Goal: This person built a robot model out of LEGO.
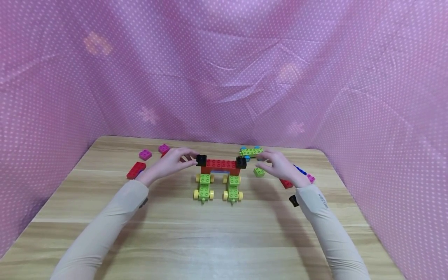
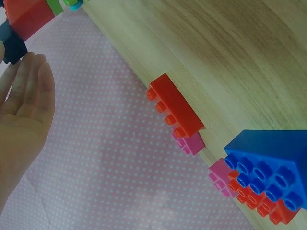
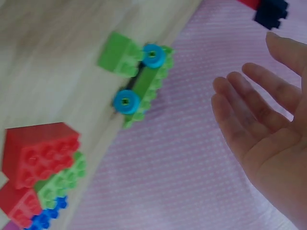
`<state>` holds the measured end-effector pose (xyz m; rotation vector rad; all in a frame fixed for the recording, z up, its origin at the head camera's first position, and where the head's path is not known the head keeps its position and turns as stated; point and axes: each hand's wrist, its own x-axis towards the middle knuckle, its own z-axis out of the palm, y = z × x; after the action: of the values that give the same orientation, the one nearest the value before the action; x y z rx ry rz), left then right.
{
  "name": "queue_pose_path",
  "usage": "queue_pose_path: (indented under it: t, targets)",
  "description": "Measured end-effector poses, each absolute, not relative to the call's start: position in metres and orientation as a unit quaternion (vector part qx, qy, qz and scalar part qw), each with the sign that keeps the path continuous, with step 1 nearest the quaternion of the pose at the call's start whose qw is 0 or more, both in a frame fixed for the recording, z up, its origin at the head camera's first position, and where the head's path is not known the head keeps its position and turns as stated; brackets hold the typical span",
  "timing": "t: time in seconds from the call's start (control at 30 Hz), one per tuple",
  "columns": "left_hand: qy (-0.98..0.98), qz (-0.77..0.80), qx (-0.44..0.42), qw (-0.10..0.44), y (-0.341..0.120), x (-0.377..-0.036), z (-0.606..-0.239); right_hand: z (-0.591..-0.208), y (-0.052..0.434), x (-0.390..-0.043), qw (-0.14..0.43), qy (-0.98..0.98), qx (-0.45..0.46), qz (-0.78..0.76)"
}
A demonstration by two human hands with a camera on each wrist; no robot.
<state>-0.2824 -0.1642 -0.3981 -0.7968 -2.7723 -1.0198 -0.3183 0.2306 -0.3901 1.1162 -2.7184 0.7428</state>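
A brick build stands mid-table: two green wheeled bases (image 1: 204, 186) (image 1: 233, 187) with yellow wheels carry a long red brick (image 1: 221, 164) capped by a black brick at the left end (image 1: 201, 160) and one at the right end (image 1: 241, 162). My left hand (image 1: 189, 155) is open with straight fingers (image 2: 29, 86), its tips right beside the left black brick (image 2: 9, 45); contact is unclear. My right hand (image 1: 267, 161) hovers open just right of the build, palm showing (image 3: 259, 129), holding nothing; the right black brick (image 3: 271, 12) lies beyond its fingertips.
A green plate with blue wheels (image 1: 251, 151) (image 3: 139, 79) sits behind the right hand, a small green brick (image 1: 259, 172) under it. Red (image 1: 136, 170) and magenta (image 1: 145, 154) bricks lie left; red, blue and pink bricks (image 1: 286, 183) lie right. Pink dotted cloth walls surround the wooden table (image 1: 224, 241).
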Motion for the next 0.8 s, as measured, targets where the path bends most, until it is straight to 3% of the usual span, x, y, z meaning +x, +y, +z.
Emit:
queue_pose_path:
  t: [0.27,0.8]
  targets:
    - [-0.904,-0.335,-0.262,0.039,-0.165,-0.284,-0.399,-0.421,0.239,-0.334,0.073,-0.901,0.372,0.212]
    - [-0.907,-0.336,-0.254,0.030,-0.164,-0.282,-0.398,-0.439,0.240,-0.346,-0.042,-0.937,0.298,0.176]
